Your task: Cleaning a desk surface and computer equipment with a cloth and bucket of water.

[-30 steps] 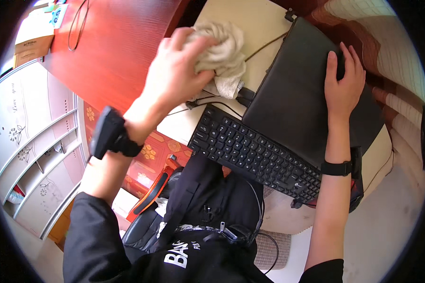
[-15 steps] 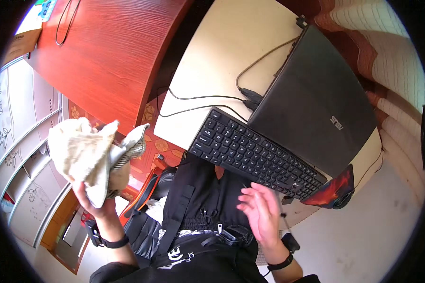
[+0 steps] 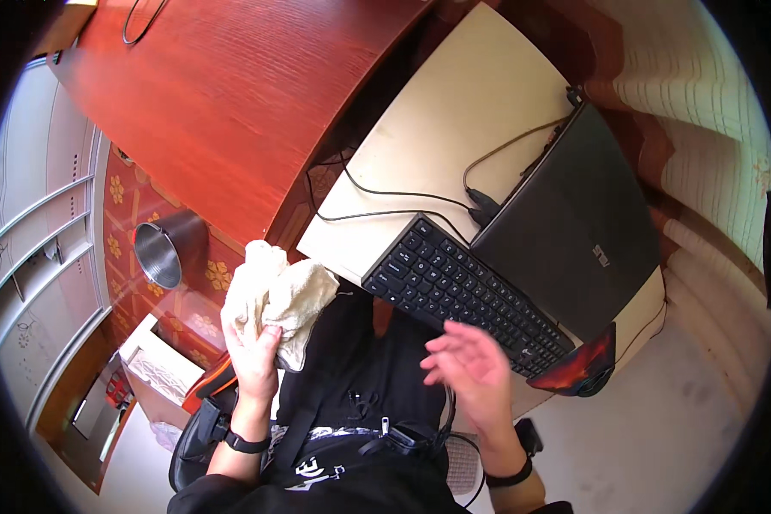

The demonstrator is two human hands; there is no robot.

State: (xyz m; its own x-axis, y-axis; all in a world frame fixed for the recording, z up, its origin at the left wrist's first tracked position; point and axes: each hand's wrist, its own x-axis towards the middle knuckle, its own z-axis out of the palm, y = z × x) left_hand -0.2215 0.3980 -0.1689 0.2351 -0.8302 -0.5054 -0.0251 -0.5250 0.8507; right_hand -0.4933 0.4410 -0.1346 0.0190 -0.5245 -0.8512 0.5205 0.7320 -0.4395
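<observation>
A crumpled cream cloth (image 3: 284,295) is bunched in my left hand (image 3: 254,360), the thumb pressed on its near side. It hangs over the left side of my lap, just left of the white desk (image 3: 480,94). My right hand (image 3: 473,377) is raised at the near edge of a black keyboard (image 3: 467,295), empty, its fingers loosely bent and apart. It hides part of the keyboard's front edge; whether it touches the keys I cannot tell. Behind the keyboard stands a dark laptop (image 3: 565,223), its lid back facing up.
A red-brown wooden table (image 3: 223,94) fills the far left. Below it a metal bin (image 3: 170,248) is on the patterned red floor. Black cables (image 3: 394,193) run across the white desk. A red-and-black mouse pad (image 3: 574,373) overhangs its right end, near a curtain (image 3: 711,111).
My left hand has brought the cloth rightward and closer to my lap, bunching it more. The metal bin now shows. My right hand is in nearly the same place; the view has shifted.
</observation>
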